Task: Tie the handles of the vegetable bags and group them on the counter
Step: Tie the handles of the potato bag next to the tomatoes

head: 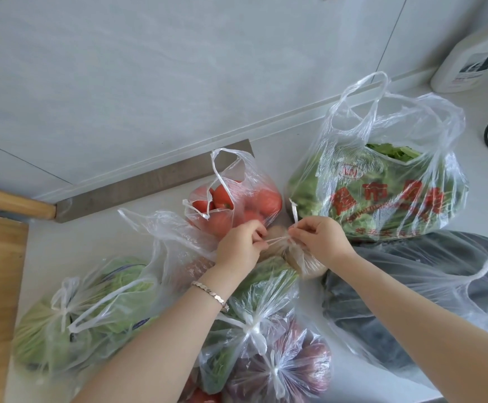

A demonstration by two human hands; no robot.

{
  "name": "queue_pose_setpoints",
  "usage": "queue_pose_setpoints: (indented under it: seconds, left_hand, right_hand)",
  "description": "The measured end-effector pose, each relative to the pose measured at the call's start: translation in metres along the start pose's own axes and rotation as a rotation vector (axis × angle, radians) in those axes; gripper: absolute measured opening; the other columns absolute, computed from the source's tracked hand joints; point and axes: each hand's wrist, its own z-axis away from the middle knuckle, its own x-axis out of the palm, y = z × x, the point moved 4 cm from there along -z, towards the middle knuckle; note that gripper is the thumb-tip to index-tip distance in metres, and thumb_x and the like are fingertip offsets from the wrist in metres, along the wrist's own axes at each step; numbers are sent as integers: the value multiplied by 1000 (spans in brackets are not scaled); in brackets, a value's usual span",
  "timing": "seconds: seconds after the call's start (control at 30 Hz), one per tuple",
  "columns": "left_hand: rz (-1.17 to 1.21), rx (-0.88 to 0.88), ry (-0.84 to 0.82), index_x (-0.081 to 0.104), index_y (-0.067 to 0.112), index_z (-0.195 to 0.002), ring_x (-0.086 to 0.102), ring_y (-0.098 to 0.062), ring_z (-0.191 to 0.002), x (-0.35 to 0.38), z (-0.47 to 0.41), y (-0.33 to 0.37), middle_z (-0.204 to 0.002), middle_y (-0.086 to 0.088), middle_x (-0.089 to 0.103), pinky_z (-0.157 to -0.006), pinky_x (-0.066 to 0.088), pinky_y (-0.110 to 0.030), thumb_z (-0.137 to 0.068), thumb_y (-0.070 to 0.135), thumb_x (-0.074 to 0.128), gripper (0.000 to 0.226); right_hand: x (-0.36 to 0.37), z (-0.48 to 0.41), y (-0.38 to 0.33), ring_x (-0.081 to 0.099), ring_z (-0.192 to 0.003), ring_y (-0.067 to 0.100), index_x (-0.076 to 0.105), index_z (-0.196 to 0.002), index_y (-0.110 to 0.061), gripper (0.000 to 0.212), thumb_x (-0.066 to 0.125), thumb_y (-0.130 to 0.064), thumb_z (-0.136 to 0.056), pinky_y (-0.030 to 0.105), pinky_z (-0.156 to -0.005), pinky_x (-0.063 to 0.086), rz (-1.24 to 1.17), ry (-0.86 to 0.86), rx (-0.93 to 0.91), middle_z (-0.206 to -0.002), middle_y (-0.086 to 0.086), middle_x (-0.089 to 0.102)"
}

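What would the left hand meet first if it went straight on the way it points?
Probably the bag of tomatoes, lying just beyond the left hand, which pinches a bag handle; depth is unclear, so it might pass above.

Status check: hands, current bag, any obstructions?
Left hand and right hand each pinching a handle of the small brown bag, handles taut between them. Tomato bag and lettuce bag behind, handles untied. Nothing blocking the hands.

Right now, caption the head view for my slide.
Left hand and right hand knot the handles of the brown-produce bag beside the untied tomato bag and lettuce bag.
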Motion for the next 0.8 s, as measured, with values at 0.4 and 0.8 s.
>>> queue_pose_setpoints:
  seconds: [0.4, 0.8]
  left_hand:
    - [92, 198, -115, 72, 5, -96, 61, -12, -76, 10, -12, 34, -85, -8, 69, -74, 47, -23, -81, 14, 66, 18]
    - [296, -62, -82, 70, 2, -88, 55, -13, -71, 26, -9, 23, -79, -8, 66, -70, 45, -24, -80, 21, 69, 21]
  right_hand:
    - [-3, 7, 6, 63, -55, -1, 63, -68, -14, 18, 62, -10, -85, 7, -58, 49, -87, 43, 16, -68, -2, 66]
    - [3, 11, 6, 61, -72, 12, 57, -97, -15, 33, 77, -20, -71, 14, -64, 47, -92, 159, 91, -79, -4, 63]
